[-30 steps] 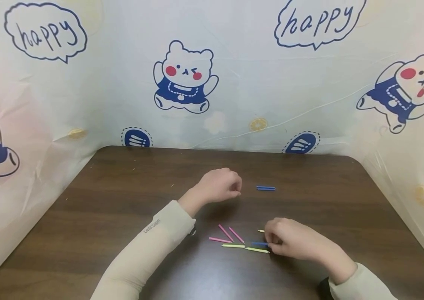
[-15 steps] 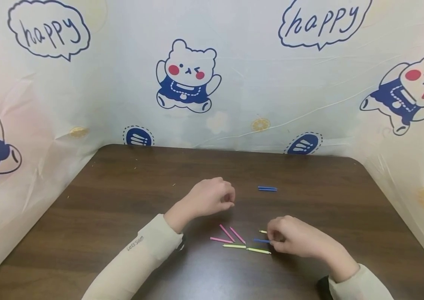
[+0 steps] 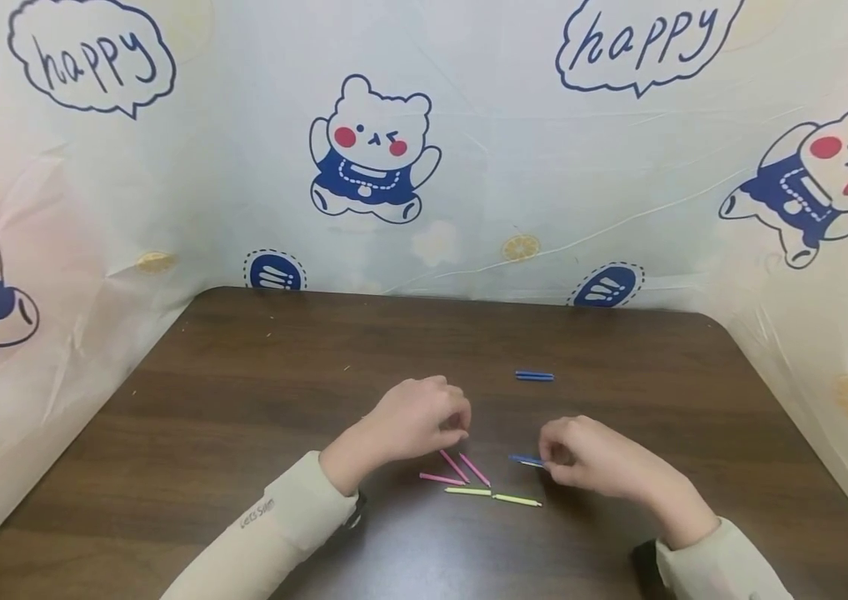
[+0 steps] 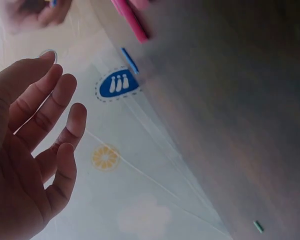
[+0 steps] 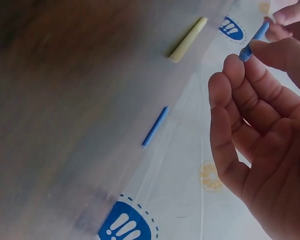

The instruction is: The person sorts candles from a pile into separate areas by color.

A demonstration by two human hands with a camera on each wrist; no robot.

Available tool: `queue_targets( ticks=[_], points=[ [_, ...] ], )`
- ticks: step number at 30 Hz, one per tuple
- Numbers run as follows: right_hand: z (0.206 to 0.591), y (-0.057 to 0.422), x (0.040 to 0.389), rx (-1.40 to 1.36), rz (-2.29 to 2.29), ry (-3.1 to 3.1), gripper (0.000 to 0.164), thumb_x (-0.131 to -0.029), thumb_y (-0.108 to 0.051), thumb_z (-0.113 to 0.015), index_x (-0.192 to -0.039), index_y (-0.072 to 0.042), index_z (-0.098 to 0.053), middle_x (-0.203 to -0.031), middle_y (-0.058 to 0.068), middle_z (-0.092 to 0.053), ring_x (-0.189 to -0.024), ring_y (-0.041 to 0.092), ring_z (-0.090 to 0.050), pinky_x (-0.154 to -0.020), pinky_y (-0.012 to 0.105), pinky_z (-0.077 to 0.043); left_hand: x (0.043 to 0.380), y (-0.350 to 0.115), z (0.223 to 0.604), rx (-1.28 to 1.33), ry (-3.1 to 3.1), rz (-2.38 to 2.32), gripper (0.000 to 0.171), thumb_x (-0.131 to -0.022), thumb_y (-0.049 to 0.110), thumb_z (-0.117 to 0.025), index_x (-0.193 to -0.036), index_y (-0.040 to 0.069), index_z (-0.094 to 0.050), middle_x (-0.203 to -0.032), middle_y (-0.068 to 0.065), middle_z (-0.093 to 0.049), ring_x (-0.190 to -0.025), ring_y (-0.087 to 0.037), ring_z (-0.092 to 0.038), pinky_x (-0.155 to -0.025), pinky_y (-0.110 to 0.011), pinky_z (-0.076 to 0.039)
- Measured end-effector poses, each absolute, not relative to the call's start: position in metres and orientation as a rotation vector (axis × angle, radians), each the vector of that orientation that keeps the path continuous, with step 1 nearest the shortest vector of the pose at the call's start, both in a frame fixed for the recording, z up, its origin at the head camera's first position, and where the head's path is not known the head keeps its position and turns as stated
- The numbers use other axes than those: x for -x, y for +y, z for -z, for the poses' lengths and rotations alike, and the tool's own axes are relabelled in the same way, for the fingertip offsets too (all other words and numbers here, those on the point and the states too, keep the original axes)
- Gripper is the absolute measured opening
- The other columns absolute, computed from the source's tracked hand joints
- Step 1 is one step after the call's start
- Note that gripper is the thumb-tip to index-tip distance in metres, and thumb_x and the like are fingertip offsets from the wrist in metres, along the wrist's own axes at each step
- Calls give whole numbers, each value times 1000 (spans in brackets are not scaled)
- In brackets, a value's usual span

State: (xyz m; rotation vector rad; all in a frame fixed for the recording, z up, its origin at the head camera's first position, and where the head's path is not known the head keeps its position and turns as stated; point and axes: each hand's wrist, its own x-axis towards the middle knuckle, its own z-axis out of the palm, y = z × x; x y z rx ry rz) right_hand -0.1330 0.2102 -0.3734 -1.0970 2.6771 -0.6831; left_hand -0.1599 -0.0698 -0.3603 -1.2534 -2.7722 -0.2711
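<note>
"Three pink sticks [image 3: 440, 479], two yellow sticks [image 3: 517, 501], lying on the table [image 3: 244, 400]. Farther back: two blue sticks [image 3: 535, 376], side by side. Hands?"

"Right hand [image 3: 604, 458]: thumb and fingertips pinching one blue stick [image 3: 524, 457]; a pale stick [image 3: 531, 463], mostly hidden, just beside it. Left hand [image 3: 416, 419]: fingers loosely bent, nothing seen in them, near the pink sticks."

"Step?"

"Positioning the pinched blue stick, I'd judge. Next move: steady fingers, small shift, pale stick unjostled."

"Room?"

"Tight around the pale stick; ample bare wood left and right. Far edge well apart from every stick."
</note>
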Motion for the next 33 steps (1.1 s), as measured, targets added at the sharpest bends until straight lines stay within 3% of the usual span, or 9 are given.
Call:
queue_targets(
  ticks=[13,24,33],
  points=[
    [377,217,152,1029,692,2678,17,-85,-5,-69,-79,-18,-60,-72,-14,-53,-69,1,-48,-65,21,-44,142,-54,362,1370,-2740,177,5,-84,33,-75,-83,29,-71,-82,19,-63,-81,-7,-55,-55,-22,-38],
    [380,221,171,1005,638,2743,16,-85,-6,-69,-80,-19,-62,-73,-12,-54,-70,4,-49,-64,22,-44,137,-37,369,1524,-2742,85,7,-87,39,-73,-88,32,-72,-84,21,-62,-76,-1,-47,-55,-17,-34],
    [381,224,192,936,559,2819,13,-85,-8,-69,-80,-18,-63,-74,-10,-57,-70,8,-50,-65,25,-44,137,-26,370,1568,-2746,45,7,-88,39,-72,-90,32,-71,-87,21,-62,-82,-3,-52,-56,-20,-36]
  ],
)
